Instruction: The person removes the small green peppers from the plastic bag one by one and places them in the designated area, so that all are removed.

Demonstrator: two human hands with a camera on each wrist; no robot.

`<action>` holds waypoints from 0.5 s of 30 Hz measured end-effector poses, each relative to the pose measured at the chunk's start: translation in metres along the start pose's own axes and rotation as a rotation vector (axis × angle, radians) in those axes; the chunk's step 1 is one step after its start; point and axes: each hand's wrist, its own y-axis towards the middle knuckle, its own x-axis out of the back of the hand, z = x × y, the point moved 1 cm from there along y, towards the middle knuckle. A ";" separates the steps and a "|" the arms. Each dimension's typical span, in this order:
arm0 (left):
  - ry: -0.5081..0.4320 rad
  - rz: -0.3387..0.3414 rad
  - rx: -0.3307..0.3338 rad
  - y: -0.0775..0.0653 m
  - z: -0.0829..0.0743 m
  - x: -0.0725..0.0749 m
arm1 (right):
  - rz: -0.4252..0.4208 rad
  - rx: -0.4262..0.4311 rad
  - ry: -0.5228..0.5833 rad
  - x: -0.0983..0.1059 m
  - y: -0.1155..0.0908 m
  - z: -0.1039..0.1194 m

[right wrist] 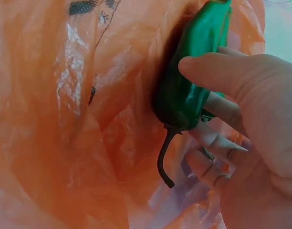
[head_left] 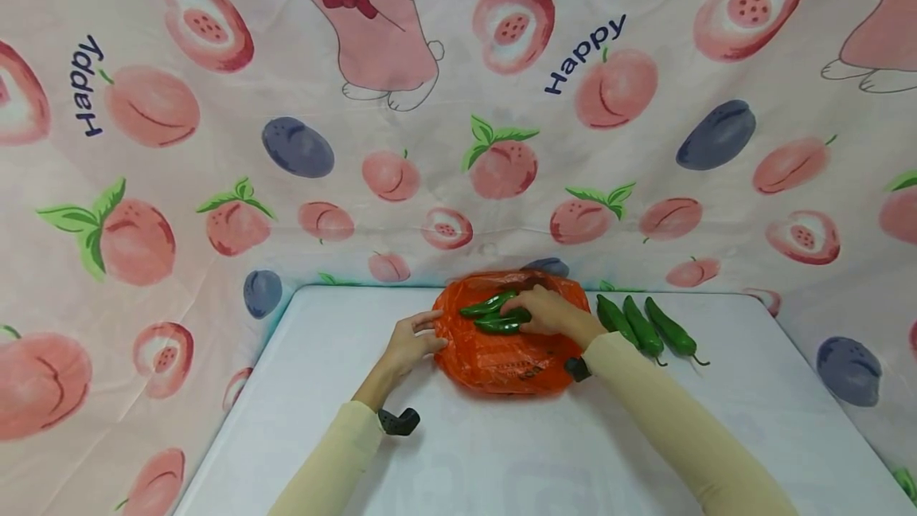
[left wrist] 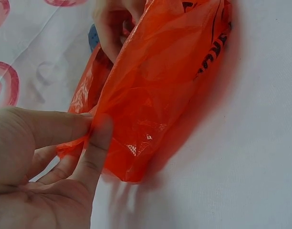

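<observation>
An orange plastic bag (head_left: 469, 369) with dark printing lies spread on the white table, its mouth open. Its left edge is pinched between the thumb and a finger of my left hand (head_left: 407, 347), as the left wrist view shows on the bag's film (left wrist: 151, 95). My right hand (head_left: 550, 313) is inside the bag opening and grips a glossy green pepper (right wrist: 186, 90) between thumb and fingers, its thin stem pointing free. More green pepper (head_left: 489, 306) shows in the bag beside that hand. Part of the peppers is hidden by the fingers.
To the right of the bag, 3 long green peppers (head_left: 672, 326) lie side by side on the white table (head_left: 322, 317). A fruit-printed cloth (head_left: 430, 142) hangs behind the table. Small black devices (head_left: 399, 422) are on both wrists.
</observation>
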 end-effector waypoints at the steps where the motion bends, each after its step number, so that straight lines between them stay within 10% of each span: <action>1: 0.000 0.000 -0.003 0.000 0.000 0.000 | 0.004 -0.007 0.005 -0.001 0.000 0.000; 15: -0.007 0.001 -0.003 0.000 0.000 0.000 | 0.005 -0.029 0.069 -0.002 -0.001 -0.002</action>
